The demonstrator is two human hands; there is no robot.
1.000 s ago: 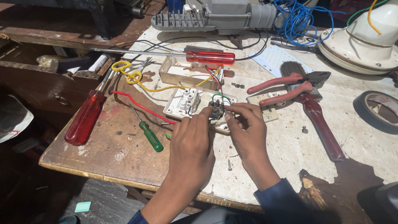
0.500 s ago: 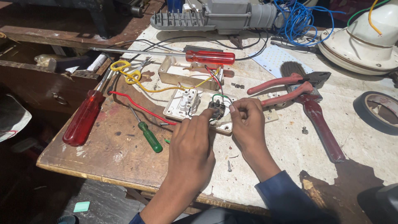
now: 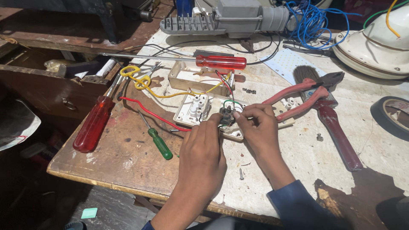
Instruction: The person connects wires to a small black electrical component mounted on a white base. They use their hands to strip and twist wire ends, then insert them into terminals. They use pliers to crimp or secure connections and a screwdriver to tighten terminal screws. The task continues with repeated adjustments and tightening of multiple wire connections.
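My left hand [image 3: 203, 155] and my right hand [image 3: 257, 127] pinch a small dark electrical part [image 3: 226, 116] between their fingertips, above a white switch plate [image 3: 195, 109] on the worn bench. Green, red and yellow wires [image 3: 179, 94] run from the part toward an open beige switch box [image 3: 191, 79]. A small green-handled screwdriver [image 3: 158, 142] lies just left of my left hand. My fingers hide most of the part.
A large red-handled screwdriver [image 3: 93, 124] lies at the bench's left edge, another [image 3: 220, 62] at the back. Red pliers [image 3: 304, 94] and a paint brush [image 3: 328, 117] lie to the right. A grey lamp housing [image 3: 230, 17], blue wire, white fan body [image 3: 379, 47] and tape roll [image 3: 394, 117] ring the back and right.
Both hands have stayed over the switch plate. My right fingers have shifted slightly on the small part; the tools on the bench have not moved.
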